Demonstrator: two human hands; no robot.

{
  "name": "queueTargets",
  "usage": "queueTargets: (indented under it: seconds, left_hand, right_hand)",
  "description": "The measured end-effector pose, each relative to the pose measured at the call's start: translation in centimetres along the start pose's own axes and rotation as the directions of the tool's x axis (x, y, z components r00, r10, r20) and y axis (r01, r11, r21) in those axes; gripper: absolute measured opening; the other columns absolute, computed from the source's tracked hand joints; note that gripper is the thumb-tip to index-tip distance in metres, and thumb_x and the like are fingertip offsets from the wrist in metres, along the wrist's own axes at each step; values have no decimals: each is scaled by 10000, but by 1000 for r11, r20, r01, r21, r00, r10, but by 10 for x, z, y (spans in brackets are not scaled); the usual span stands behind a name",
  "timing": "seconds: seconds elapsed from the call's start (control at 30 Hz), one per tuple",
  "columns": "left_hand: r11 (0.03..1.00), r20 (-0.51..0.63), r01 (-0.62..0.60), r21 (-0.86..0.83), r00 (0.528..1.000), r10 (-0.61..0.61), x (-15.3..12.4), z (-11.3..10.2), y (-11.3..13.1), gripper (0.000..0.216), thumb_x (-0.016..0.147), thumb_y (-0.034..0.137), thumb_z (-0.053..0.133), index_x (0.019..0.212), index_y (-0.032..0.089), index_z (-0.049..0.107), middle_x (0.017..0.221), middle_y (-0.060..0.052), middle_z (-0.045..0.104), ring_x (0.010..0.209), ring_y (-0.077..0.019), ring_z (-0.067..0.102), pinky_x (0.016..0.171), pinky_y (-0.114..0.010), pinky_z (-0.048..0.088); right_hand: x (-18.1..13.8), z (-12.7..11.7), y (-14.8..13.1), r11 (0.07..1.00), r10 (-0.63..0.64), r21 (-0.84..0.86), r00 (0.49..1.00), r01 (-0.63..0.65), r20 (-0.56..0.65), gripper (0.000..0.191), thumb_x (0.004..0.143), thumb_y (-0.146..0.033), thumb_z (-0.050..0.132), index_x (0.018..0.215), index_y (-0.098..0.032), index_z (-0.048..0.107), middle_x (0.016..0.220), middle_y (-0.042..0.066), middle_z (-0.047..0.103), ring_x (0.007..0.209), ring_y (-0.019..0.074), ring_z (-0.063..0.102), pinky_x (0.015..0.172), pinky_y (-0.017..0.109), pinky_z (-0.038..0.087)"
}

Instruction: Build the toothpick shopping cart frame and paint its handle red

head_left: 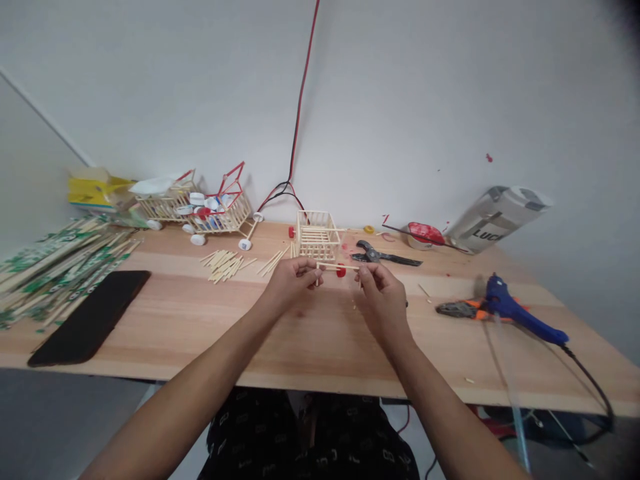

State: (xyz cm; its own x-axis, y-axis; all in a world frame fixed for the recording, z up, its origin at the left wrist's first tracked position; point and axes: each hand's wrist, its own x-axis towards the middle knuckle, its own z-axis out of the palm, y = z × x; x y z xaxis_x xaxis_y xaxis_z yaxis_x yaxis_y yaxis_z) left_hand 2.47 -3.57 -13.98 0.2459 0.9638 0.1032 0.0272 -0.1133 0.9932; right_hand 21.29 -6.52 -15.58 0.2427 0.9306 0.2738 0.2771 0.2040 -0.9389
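So both hands are up over the middle of the wooden table [320, 347], pinching one thin wooden stick [334, 267] between them, with a little red cap [341, 270] sitting on the stick. The left hand [290, 283] has its fingers closed on the left end, and the right hand [383, 297] has its fingers closed on the right end, so the stick hangs level just in front of the small stick crate [317, 235]. That crate is the thing to go by: it stands on the table right behind the hands, near the wall. Left of the crate there's a loose pile of cut sticks [225, 262], and further left two finished stick carts [200, 203] with white cap wheels. Right of the crate lie black pliers [383, 255], then a red-smeared dish [425, 235]. Well off to the right of the crate rests a blue glue gun [520, 313]. Far left of it are wrapped chopsticks [55, 267] and a black phone [90, 313].
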Motion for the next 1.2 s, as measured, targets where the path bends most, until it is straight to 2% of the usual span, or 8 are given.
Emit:
queueTargets:
  seconds: [0.23, 0.47, 0.7, 0.83, 0.97, 1.07, 1.2]
  left_hand:
    - [939, 20, -141, 315, 990, 142, -4, -1, 3, 165, 782, 210, 571, 635, 145, 606, 538, 29, 555, 521, -85, 494, 552, -201, 365]
    - [871, 11, -158, 465, 985, 172, -6, -1, 7, 201, 791, 208, 550, 600, 156, 584, 539, 31, 557, 554, -101, 504, 571, -211, 339]
    - [899, 11, -146, 413, 988, 156, -4, -3, 5, 179, 799, 235, 543, 643, 164, 596, 558, 21, 564, 556, -111, 511, 585, -220, 359]
    - [968, -10, -62, 244, 998, 67, 0, -4, 2, 138, 779, 262, 569, 695, 158, 604, 571, 14, 593, 525, -109, 518, 567, -223, 395]
    - [992, -45, -24, 125, 999, 30, 1, -4, 4, 141, 750, 230, 601, 860, 141, 613, 541, 39, 593, 489, -100, 514, 551, -219, 411]
    - [993, -63, -27, 114, 997, 35, 0, -4, 5, 178, 743, 211, 606, 907, 145, 589, 541, 46, 599, 484, -98, 514, 545, -215, 411]
    - [984, -77, -67, 165, 994, 80, -2, -4, 4, 157, 740, 201, 609, 889, 154, 592, 572, 39, 613, 501, -97, 520, 549, -215, 409]
  right_hand:
    - [0, -1, -1, 1000, 0, -17, 1000, -1, -20, 254, 862, -421, 541, 791, -183, 593, 721, 5, 613, 607, 131, 486, 567, 254, 360]
    - [1, -1, 0, 999, -12, -45, 1000, 11, -18, 253, 864, -412, 547, 781, -180, 605, 715, 1, 621, 626, 130, 506, 587, 248, 379]
    - [0, -2, -2, 1000, -2, -17, 1000, 2, -23, 243, 854, -402, 558, 804, -181, 646, 763, 20, 661, 655, 146, 551, 595, 255, 402]
    - [1, -2, 0, 1000, 10, -15, 1000, -10, 17, 262, 849, -409, 562, 784, -178, 668, 775, 32, 677, 628, 146, 549, 550, 252, 407]
    - [3, 1, 4, 994, 75, 75, 996, -78, 40, 318, 813, -424, 609, 978, -171, 706, 848, 52, 707, 611, 142, 566, 518, 250, 420]
    - [3, 2, 7, 987, 101, 118, 994, -106, 49, 380, 781, -434, 649, 1046, -166, 703, 877, 65, 715, 618, 140, 584, 508, 245, 424]
    - [3, 2, 6, 989, 79, 119, 996, -85, 52, 339, 779, -443, 657, 963, -163, 708, 865, 68, 714, 647, 146, 595, 503, 235, 428]
